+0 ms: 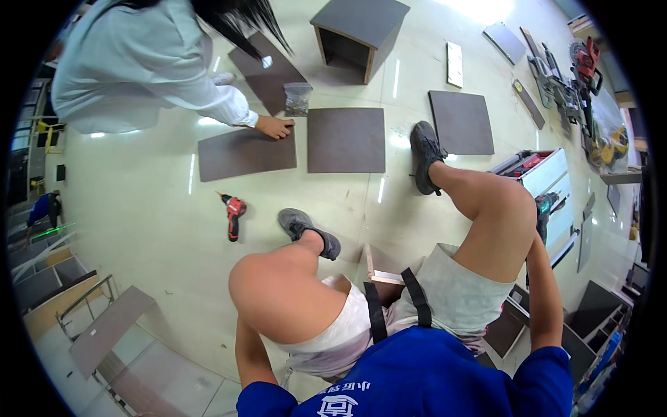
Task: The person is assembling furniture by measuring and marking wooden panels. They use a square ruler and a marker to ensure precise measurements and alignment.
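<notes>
At my right side a teal and black power drill (547, 202) stands out from my right hand (537, 235), which is closed at its grip. My right knee hides most of those fingers. My left forearm runs down behind my left knee, and the left hand is hidden there. Between my feet and ahead lie brown panels: a square panel (346, 140) in the middle, a longer panel (243, 156) to its left and another square panel (461, 123) by my right shoe. A red and black drill (233, 216) lies on the floor left of my left shoe.
Another person's hand (276, 127) rests on the longer panel. A bag of small hardware (297, 99) and a grey box-shaped cabinet (358, 35) are ahead. At right stand a white toolbox (556, 174) and several power tools (583, 66). A wooden-edged piece (379, 271) is beneath me.
</notes>
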`<state>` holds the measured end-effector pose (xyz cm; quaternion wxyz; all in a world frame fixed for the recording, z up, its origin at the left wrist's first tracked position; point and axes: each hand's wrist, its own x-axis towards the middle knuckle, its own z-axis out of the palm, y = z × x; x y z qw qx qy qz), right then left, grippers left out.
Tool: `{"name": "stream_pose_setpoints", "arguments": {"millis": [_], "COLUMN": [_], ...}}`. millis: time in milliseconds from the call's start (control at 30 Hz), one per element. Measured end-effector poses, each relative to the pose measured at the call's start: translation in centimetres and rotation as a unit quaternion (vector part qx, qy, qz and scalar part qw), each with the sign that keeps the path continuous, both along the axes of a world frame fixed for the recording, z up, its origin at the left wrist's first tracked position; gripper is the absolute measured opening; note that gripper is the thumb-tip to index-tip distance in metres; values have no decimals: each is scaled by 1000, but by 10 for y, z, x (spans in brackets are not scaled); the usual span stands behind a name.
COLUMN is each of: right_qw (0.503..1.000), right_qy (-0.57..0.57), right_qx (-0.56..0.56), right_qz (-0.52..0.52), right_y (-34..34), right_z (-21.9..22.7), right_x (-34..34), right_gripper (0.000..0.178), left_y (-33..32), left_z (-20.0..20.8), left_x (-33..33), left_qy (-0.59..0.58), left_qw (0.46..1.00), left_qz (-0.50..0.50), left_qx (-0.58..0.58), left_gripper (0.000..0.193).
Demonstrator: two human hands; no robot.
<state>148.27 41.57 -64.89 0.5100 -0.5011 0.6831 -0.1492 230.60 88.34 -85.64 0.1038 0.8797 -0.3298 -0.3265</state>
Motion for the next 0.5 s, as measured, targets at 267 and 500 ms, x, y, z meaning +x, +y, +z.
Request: {"name": "stream_pose_setpoints", "arguments": {"millis": [267,500], "right_qw": [914,933], "right_qy": [-266,-141], "right_qx": [-47,-281], "right_qz": [-304,-175], "right_y": [58,59], "right_z": [58,107], "right_x": [12,52], "right_gripper": [33,40], "left_y": [-64,-183], "left_z": [213,392], "left_x": [50,-44], "left_qy": [-208,111], "left_qw": [937,727], "left_qz": [170,360], "left_qx": [-221,-575], "left_gripper": [23,29]}}
